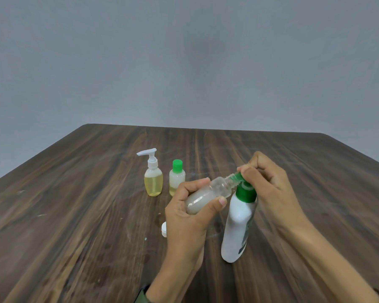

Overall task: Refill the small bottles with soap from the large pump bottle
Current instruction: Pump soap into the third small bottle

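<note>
Over table | left hand grips clear bottle | label unreadable

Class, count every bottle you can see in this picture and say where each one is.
4: the pump bottle and green-capped bottle stand mid-table, the clear bottle is in the left hand, and the white bottle stands beside it.

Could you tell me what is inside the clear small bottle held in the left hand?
The clear small bottle holds pale cloudy soap in its lower half; the left hand covers its base.
</note>
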